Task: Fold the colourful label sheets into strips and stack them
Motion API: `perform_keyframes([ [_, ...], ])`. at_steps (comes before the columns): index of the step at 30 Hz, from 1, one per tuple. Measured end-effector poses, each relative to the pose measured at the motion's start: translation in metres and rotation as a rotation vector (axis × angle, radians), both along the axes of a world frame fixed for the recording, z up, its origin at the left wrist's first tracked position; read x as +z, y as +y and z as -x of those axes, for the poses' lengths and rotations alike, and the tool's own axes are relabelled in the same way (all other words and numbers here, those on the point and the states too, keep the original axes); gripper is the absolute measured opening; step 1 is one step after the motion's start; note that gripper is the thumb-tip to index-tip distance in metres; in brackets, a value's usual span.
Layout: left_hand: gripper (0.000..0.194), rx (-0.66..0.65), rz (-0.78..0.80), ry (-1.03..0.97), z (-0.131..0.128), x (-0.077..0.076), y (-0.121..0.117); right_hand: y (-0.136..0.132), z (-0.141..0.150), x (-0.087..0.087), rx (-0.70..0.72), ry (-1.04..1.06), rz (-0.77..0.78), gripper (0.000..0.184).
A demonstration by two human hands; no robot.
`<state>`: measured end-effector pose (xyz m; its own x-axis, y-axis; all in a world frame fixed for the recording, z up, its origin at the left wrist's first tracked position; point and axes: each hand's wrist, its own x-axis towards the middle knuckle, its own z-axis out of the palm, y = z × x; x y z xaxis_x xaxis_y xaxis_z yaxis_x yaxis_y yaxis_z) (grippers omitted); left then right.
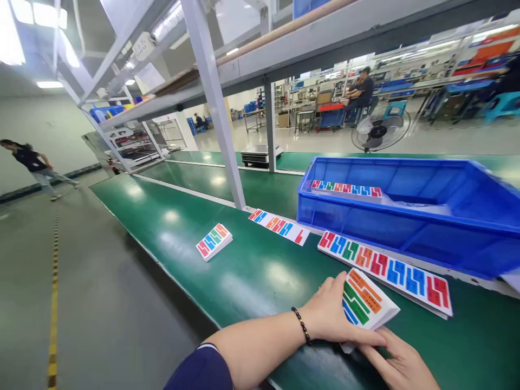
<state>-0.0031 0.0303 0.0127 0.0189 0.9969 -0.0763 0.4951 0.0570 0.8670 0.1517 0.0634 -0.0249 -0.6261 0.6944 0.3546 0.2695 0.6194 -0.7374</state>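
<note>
My left hand, with a beaded bracelet at the wrist, is wrapped round a thick stack of printed paper sheets marked in orange, green and blue. My right hand has its fingers closed at the stack's lower edge, partly hidden. Just beyond lies a long stack of similar sheets with red, blue, green and orange shapes. Farther left, a long strip sheet with some gaps in its pattern lies flat. A short stack sits by itself on the green tabletop.
A blue plastic bin behind the long stack contains more printed sheets. A white metal post rises from the table under an overhead shelf. Beyond are a scale, a fan, a seated person and a walking person.
</note>
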Motion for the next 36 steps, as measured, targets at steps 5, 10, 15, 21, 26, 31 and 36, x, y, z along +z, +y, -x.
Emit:
perform_keyframes([
  [5, 0.098, 0.083, -0.062, 0.281, 0.052, 0.02, -0.006, 0.003, -0.001, 0.005, 0.002, -0.001, -0.027, 0.028],
  [10, 0.077, 0.446, -0.071, 0.686, 0.158, 0.034, -0.036, 0.012, -0.008, -0.006, -0.036, 0.0, -0.063, 0.026],
  [15, 0.083, 0.677, 0.161, 0.914, 0.254, 0.037, -0.072, 0.014, -0.006, -0.014, -0.006, -0.036, -0.047, 0.029],
  [21, 0.093, 0.658, 0.309, 0.908, 0.297, 0.016, -0.073, 0.014, -0.004, -0.013, 0.018, -0.128, 0.002, 0.029],
  [26, 0.086, 0.575, 0.31, 0.87, 0.301, -0.005, -0.067, 0.015, -0.006, -0.012, 0.0, -0.2, 0.052, 0.025],
  [31, 0.09, 0.608, 0.243, 0.916, 0.296, -0.006, -0.067, 0.011, -0.004, -0.004, -0.052, -0.193, 0.053, 0.023],
  [36, 0.079, 0.688, -0.168, 0.971, 0.254, -0.001, -0.044, 0.013, -0.005, -0.003, -0.169, -0.165, -0.021, 0.02],
])
